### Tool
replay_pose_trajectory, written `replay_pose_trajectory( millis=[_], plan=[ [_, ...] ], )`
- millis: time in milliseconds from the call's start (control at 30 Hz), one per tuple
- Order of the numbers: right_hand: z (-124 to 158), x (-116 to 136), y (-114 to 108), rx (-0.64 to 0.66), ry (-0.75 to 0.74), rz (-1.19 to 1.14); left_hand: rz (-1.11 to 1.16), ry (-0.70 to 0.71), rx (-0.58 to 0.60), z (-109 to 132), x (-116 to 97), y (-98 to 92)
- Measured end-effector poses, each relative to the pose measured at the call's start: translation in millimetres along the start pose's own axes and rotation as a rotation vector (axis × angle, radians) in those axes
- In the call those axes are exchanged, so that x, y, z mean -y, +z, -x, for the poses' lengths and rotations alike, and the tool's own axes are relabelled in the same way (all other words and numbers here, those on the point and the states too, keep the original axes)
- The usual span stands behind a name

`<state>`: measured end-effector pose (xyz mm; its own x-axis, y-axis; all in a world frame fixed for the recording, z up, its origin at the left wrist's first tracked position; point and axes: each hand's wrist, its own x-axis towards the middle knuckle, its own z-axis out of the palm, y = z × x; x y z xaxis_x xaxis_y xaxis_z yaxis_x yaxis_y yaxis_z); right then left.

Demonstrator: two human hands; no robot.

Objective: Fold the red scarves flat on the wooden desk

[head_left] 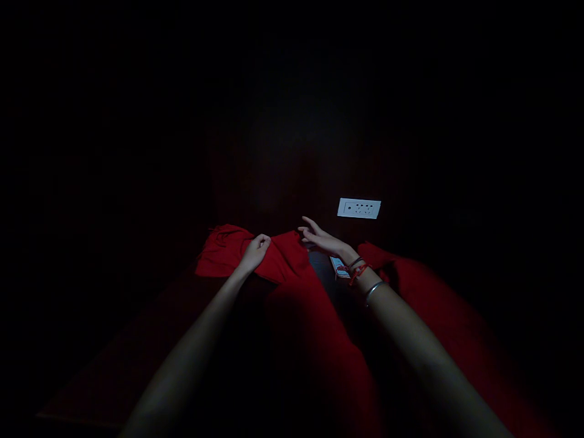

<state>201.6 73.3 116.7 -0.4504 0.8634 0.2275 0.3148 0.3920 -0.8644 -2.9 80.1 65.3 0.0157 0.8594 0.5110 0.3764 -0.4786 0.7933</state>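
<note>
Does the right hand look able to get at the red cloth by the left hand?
Probably yes: the right hand, loosely open, is beside the red cloth, with nothing visible in between; the left hand is farther left. Actual contact is unclear.

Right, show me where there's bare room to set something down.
The dim table looks bare left of the left forearm, between the cloth and the table's near edge. It's crowded farther right: cloth at the left hand, a pale item below the right hand, red fabric beyond. Elsewhere is too dark to judge.
</note>
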Motion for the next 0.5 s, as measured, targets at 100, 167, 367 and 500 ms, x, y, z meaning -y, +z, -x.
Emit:
replay_pose_trajectory(
  millis=[100, 167, 367, 500],
  plan=[
    [1.3, -4.8, 11.9, 0.041, -0.08, 0.177, -0.021, -0.008, -0.024, 0.7, -1.2, 2.6],
    [-5.0, -7.4, 17.4, -0.093, -0.127, 0.301, -0.034, -0.008, -0.047, 1.4, -2.1, 0.7],
    [-35.2, -18.0, 17.8, -0.334, -0.164, 0.517, -0.178, 0.062, 0.245, 3.4, 8.2, -24.2],
    [-49.8, -39.6, 23.5, -0.206, -0.085, 0.666, -0.415, -0.1, 0.31, 7.4, 23.9, -33.8]
  ],
)
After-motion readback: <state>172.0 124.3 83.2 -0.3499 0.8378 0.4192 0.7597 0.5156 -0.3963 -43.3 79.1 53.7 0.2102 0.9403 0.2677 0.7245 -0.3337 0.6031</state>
